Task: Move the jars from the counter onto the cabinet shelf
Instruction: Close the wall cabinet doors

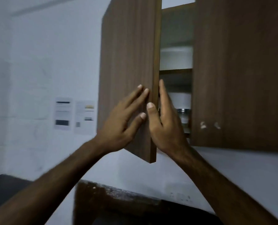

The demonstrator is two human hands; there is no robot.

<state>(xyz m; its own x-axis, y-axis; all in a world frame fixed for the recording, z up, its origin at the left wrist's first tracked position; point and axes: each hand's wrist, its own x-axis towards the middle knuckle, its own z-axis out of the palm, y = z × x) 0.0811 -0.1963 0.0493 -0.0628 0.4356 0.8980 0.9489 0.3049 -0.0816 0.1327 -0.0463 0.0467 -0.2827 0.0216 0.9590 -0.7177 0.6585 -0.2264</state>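
Observation:
A brown wooden wall cabinet fills the upper right. Its left door (128, 65) stands partly ajar, its right door (238, 70) is closed. My left hand (123, 120) lies flat with straight fingers against the outer face of the left door. My right hand (164, 122) reaches behind that door's free edge, fingers straight and thumb on the edge. Through the gap I see a shelf (175, 70) with a white container (175, 58) above it and a white jar (179, 99) with a metal vessel (183, 110) below. No jars on the counter are in view.
A dark stone counter (118, 194) runs along the bottom below the cabinet. Two printed sheets (75, 116) hang on the white tiled wall to the left. A dark surface (3, 189) sits at the lower left.

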